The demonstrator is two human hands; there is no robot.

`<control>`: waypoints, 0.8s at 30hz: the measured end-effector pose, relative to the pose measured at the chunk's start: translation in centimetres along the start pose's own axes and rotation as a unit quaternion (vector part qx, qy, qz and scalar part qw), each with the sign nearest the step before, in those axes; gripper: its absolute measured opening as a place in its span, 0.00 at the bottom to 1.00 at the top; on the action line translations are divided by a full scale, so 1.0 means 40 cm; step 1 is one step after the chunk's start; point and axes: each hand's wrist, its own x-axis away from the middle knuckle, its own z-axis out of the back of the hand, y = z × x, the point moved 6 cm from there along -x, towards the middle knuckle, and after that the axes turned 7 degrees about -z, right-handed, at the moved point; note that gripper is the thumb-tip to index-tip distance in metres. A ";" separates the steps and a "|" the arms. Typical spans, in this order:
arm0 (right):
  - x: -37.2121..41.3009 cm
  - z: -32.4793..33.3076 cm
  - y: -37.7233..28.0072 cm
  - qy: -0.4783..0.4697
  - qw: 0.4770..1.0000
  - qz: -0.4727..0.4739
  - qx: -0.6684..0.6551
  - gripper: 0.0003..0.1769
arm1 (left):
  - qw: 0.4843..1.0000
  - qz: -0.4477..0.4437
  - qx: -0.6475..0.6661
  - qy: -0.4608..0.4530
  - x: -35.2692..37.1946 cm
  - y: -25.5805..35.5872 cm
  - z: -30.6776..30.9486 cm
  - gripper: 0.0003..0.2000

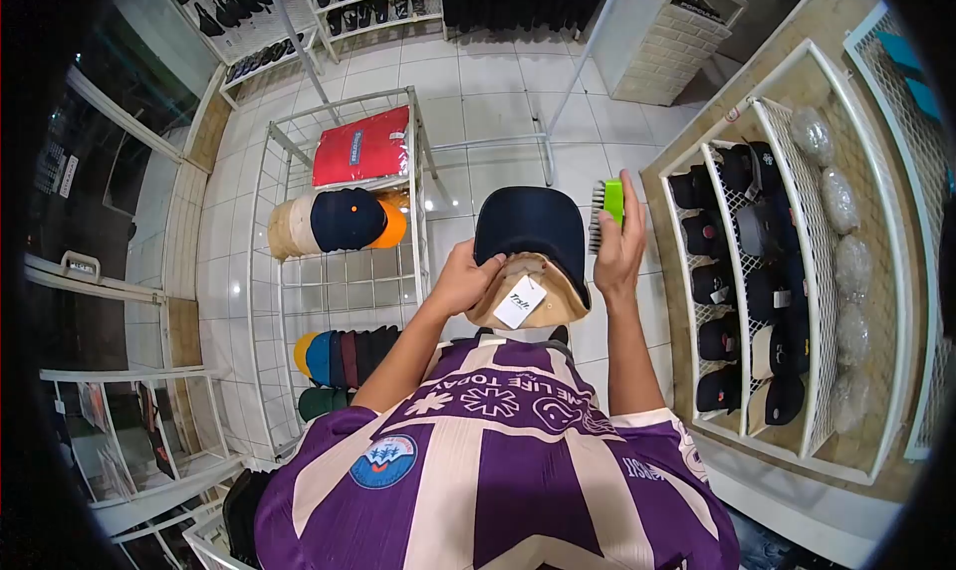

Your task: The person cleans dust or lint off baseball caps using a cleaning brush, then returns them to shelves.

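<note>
My left hand (pixel 464 279) grips a cap (pixel 531 233) by the side where brim and crown meet, thumb on top. The cap has a dark navy brim and a beige crown, turned so the inside faces me. A white paper tag (pixel 520 301) with black lettering hangs in the crown opening. To the right of the cap, my right hand (pixel 620 248) is closed around a brush (pixel 608 210) with a bright green back. Its grey bristles point left toward the brim, with a small gap between them.
On the left stands a white wire rack (pixel 425 233) bearing a red packaged garment (pixel 363 147), a row of caps (pixel 347 220) and more caps (pixel 349 356) lower down. A white shelf (pixel 712 222) of caps lines the right side. White tiled floor (pixel 488 77) stretches ahead, with a metal stand (pixel 548 137).
</note>
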 end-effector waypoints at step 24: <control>0.014 -0.185 -0.024 -0.020 0.975 0.130 0.179 0.33 | 0.973 -0.160 -0.161 0.042 0.050 0.087 -0.004 0.25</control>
